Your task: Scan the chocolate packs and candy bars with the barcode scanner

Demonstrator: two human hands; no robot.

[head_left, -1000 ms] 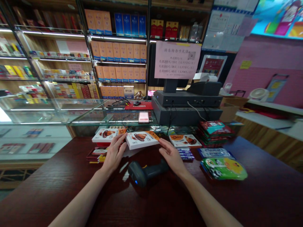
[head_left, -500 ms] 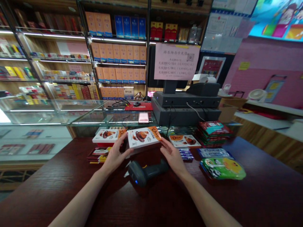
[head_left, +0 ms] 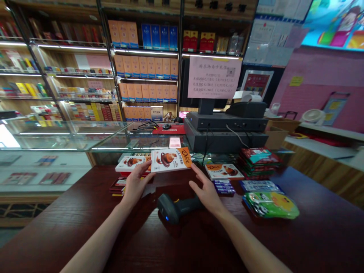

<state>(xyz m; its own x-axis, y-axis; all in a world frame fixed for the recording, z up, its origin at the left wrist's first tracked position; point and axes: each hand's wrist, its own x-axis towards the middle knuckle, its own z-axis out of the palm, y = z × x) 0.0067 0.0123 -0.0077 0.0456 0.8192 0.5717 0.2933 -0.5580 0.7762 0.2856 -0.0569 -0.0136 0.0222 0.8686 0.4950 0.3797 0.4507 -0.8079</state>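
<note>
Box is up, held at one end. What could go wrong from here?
1. The left hand grips the white-and-orange chocolate box only at its left end, and the right hand is open beside the other end. The box may tip or slip.
2. If it falls, it would probably hit the black handheld barcode scanner lying under it on the dark red wooden counter.

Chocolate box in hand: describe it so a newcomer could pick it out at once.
On the dark wooden counter, in front of the black cash register, lies a barcode scanner. Just beyond it the left hand holds up a white-and-orange chocolate box, the right hand open beside it. Unlike the matching boxes lying flat on either side, it is raised and tilted towards the camera.
</note>
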